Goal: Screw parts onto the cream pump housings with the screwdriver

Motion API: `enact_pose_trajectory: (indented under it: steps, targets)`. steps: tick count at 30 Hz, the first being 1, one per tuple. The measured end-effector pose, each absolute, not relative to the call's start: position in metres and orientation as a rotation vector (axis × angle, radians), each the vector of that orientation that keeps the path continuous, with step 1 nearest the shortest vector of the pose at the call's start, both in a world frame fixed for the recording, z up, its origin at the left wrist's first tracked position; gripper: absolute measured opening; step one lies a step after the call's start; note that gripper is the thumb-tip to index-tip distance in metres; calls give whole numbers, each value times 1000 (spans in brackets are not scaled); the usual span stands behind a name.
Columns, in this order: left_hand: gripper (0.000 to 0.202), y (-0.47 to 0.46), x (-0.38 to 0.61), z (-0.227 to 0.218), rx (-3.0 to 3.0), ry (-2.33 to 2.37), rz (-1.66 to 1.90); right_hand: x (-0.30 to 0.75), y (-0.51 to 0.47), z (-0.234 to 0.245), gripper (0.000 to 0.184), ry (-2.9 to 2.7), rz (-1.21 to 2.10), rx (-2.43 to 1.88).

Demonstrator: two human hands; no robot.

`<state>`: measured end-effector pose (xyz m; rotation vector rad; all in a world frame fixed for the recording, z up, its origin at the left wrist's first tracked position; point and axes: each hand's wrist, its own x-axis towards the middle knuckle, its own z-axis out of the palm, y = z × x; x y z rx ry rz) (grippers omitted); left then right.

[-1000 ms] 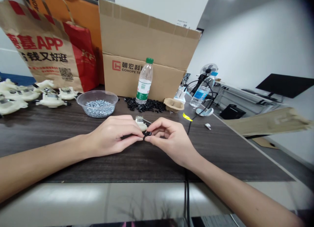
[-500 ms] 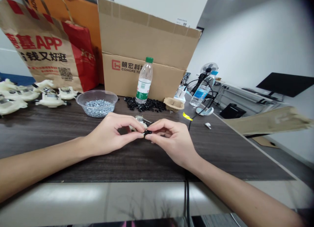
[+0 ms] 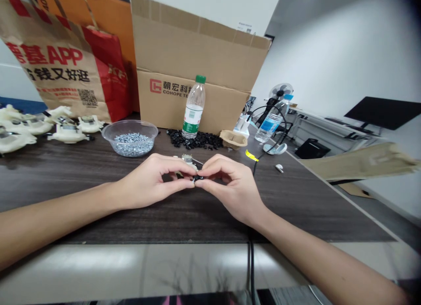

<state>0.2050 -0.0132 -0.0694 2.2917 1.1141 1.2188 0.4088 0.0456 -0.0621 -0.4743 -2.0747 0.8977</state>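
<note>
Above the front middle of the table, my left hand and my right hand meet at their fingertips. Between them is a small black plastic part, pinched by thumb and forefinger of my right hand. A tiny silvery screw shows against it at my left fingertips, mostly covered by them. Just behind the fingers lies a cream plastic assembly with a metal motor-like piece, partly hidden by my hands. To the left of it stands a clear bowl of small silvery screws.
A pile of black parts surrounds the foot of a green-capped bottle, before a cardboard box. Several cream assemblies sit at left near a paper bag. A pulp tray, a cable and another bottle are at right.
Both hands stay joined at the fingertips around the black part, with only slight finger movement. Other things stay in place.
</note>
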Motion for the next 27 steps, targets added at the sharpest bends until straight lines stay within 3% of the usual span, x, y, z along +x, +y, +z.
enact_pose_trajectory:
  steps: [4, 11, 27]
  targets:
    - [15, -12, 206, -70, 2310, 1103, 1236, 409, 46, -61, 5, -2122, 846, -472]
    - [11, -12, 204, -70, 2413, 1096, 1285, 412, 44, -56, 19, -2289, 667, -392]
    - [13, -11, 202, -76, 2584, 1105, 1316, 413, 50, -68, 20, -2231, 528, -326]
